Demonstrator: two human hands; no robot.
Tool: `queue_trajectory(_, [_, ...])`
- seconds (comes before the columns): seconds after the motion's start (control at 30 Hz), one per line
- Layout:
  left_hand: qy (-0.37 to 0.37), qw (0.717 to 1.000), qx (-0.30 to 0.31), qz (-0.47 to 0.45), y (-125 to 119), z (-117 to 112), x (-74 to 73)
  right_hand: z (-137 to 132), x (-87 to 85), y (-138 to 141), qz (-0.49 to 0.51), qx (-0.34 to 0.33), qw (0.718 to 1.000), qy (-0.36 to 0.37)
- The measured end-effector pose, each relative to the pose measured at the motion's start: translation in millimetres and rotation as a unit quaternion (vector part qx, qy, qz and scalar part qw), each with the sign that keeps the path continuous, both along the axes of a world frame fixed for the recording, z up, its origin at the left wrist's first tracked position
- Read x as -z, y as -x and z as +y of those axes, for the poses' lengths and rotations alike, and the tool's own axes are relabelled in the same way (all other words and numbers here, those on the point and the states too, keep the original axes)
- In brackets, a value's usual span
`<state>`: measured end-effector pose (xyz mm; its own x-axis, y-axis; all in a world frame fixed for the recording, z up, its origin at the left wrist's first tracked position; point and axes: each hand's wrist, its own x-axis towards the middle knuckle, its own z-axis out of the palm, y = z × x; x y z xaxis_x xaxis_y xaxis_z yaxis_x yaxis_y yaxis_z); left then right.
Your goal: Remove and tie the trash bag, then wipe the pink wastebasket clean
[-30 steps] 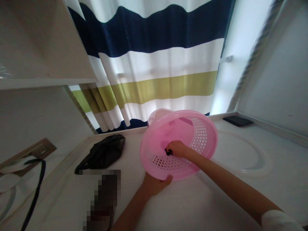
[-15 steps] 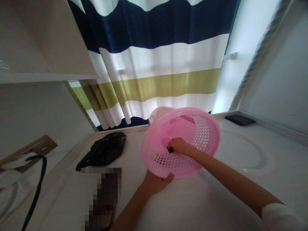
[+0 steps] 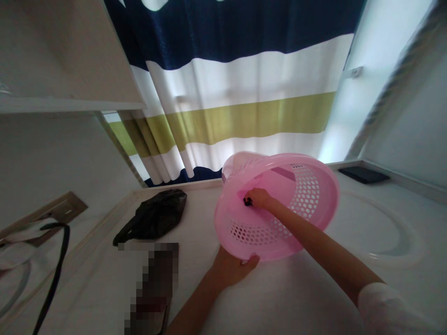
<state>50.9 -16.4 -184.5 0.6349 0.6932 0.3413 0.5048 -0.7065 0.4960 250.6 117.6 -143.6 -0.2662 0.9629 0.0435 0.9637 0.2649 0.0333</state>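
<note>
A pink plastic basket (image 3: 279,249) with honeycomb holes is tilted so its mouth faces me. My left hand (image 3: 232,270) grips its near rim from below, thumb on the edge and the other fingers hidden behind it. Inside the basket, my right hand (image 3: 259,197) is closed, pinching a small black item (image 3: 247,201) against the wall. That item is too small to name. Behind the basket, part of a pale pink rounded shape (image 3: 232,165) shows.
A black plastic bag (image 3: 157,216) lies on the white surface (image 3: 279,302) to the left, above a pixelated dark object (image 3: 159,279). At the back right lies a flat black object (image 3: 364,174). A striped curtain (image 3: 223,116) hangs behind. Plugs with a black cable (image 3: 57,270) sit at the left wall.
The basket and both hands appear slightly farther right as the view shifts. My right hand has moved up a little inside the basket with the black item.
</note>
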Motion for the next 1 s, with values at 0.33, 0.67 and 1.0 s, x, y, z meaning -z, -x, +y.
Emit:
queue_trajectory(0.33, [0.011,1.000,-0.008,0.015,0,2,-4.7,38,14.3,3,0.031,0.042,0.998,-0.017])
queue_trajectory(0.67, [0.007,1.000,-0.022,-0.009,0,9,-1.8,50,22.5,5,0.062,0.076,0.994,-0.055])
queue_trajectory(1.0, [0.022,1.000,-0.008,0.003,-2,7,-6.1,41,18.5,12,0.084,0.093,0.991,-0.051])
